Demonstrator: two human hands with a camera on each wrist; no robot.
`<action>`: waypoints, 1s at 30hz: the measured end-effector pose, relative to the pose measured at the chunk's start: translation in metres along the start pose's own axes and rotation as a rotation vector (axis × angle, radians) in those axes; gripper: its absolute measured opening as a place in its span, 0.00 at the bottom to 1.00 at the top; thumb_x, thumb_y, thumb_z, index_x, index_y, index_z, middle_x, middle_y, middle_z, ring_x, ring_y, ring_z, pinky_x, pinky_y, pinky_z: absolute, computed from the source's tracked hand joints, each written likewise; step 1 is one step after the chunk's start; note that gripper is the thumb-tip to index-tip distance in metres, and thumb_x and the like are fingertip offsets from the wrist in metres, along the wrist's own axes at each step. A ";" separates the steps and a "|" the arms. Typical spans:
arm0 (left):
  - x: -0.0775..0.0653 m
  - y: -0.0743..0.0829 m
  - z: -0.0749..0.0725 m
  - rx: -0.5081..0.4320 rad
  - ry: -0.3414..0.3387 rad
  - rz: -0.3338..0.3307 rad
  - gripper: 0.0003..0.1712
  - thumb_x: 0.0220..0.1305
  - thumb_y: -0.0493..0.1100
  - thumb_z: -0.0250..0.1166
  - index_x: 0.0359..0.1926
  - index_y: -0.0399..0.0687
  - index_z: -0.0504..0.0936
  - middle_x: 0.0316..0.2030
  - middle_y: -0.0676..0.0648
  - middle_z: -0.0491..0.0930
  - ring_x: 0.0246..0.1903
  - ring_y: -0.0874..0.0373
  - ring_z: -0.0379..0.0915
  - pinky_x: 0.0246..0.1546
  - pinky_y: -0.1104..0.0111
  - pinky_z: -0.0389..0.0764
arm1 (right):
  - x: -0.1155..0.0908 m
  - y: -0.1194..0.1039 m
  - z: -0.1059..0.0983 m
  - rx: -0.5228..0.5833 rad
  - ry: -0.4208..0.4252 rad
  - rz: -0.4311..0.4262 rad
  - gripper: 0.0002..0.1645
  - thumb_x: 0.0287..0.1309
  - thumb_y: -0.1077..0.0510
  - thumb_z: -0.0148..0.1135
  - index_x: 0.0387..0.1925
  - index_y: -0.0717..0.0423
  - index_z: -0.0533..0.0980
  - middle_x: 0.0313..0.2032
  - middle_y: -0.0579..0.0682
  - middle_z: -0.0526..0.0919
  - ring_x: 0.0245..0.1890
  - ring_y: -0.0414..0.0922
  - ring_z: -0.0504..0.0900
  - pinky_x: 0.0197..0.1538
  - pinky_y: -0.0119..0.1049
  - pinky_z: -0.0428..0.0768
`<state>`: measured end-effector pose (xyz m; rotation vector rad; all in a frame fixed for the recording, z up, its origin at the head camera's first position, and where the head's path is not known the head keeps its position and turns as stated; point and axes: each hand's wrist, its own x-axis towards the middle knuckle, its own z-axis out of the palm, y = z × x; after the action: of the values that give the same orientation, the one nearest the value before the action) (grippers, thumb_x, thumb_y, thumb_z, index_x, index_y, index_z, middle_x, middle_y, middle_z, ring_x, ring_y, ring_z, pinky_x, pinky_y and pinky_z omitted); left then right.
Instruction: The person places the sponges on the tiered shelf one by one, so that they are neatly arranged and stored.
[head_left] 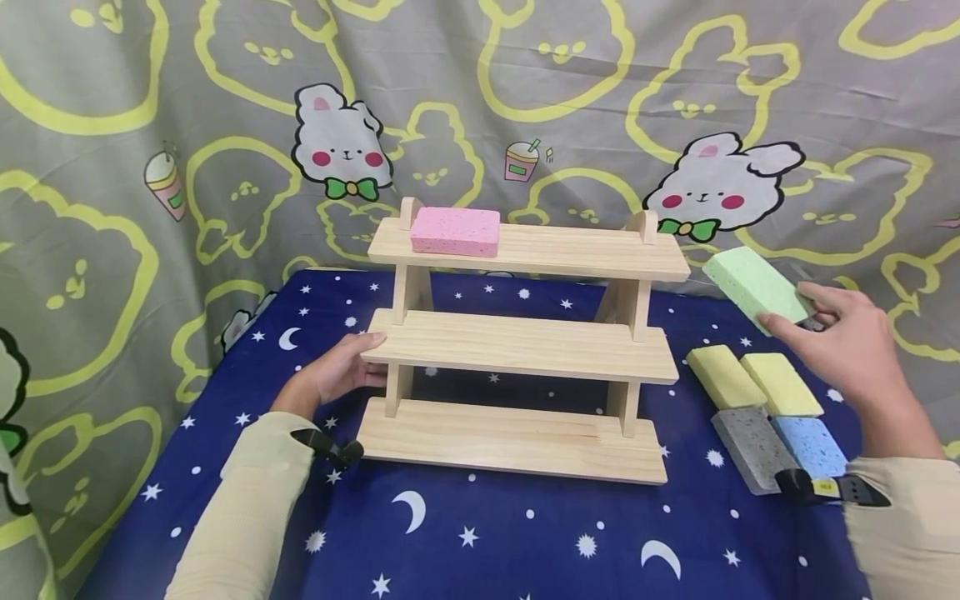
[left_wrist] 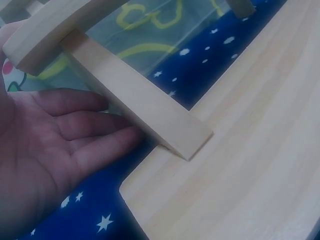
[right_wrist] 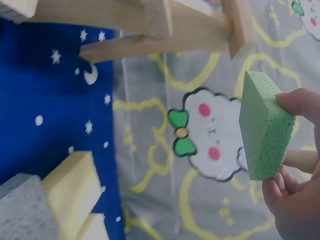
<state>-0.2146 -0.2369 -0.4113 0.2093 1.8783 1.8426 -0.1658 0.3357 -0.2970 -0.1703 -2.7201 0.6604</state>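
A three-tier wooden display shelf (head_left: 517, 342) stands on the table. My left hand (head_left: 341, 371) holds the left end of its middle tier, thumb on top. In the left wrist view, the fingers of that hand (left_wrist: 75, 130) extend below the tier beside the upright (left_wrist: 135, 95). To the right of the shelf, my right hand (head_left: 847, 342) holds a green sponge (head_left: 757, 287) in the air. In the right wrist view, the thumb and fingers pinch one end of the green sponge (right_wrist: 265, 125). A pink sponge (head_left: 455, 232) lies on the top tier, toward its left end.
Two yellow sponges (head_left: 726, 377), a grey sponge (head_left: 753, 450) and a blue sponge (head_left: 810, 446) lie together on the table, right of the shelf. A dark blue cloth with moons and stars (head_left: 525, 542) covers the table. Behind it hangs a grey patterned curtain (head_left: 450, 67).
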 end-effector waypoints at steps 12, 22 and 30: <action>0.000 0.000 -0.001 -0.014 -0.004 0.006 0.36 0.68 0.51 0.43 0.66 0.29 0.55 0.54 0.34 0.71 0.51 0.48 0.74 0.49 0.56 0.76 | 0.018 -0.049 -0.007 0.078 -0.071 -0.096 0.43 0.52 0.43 0.65 0.66 0.57 0.65 0.57 0.65 0.66 0.52 0.60 0.70 0.34 0.16 0.59; -0.001 0.001 -0.001 -0.014 -0.002 0.001 0.35 0.68 0.51 0.43 0.67 0.30 0.54 0.55 0.32 0.70 0.51 0.47 0.73 0.48 0.56 0.76 | 0.036 -0.083 0.009 0.091 -0.206 -0.252 0.41 0.53 0.45 0.66 0.64 0.62 0.66 0.55 0.66 0.67 0.53 0.66 0.69 0.50 0.57 0.70; -0.001 0.002 0.001 0.001 -0.001 -0.009 0.36 0.68 0.52 0.42 0.68 0.30 0.54 0.60 0.26 0.64 0.54 0.43 0.70 0.50 0.54 0.75 | 0.054 -0.102 0.016 0.139 -0.396 -0.334 0.43 0.52 0.51 0.68 0.65 0.64 0.63 0.59 0.65 0.64 0.57 0.64 0.67 0.59 0.59 0.66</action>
<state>-0.2135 -0.2367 -0.4093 0.2013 1.8765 1.8357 -0.2254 0.2492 -0.2476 0.4871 -2.9489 0.8496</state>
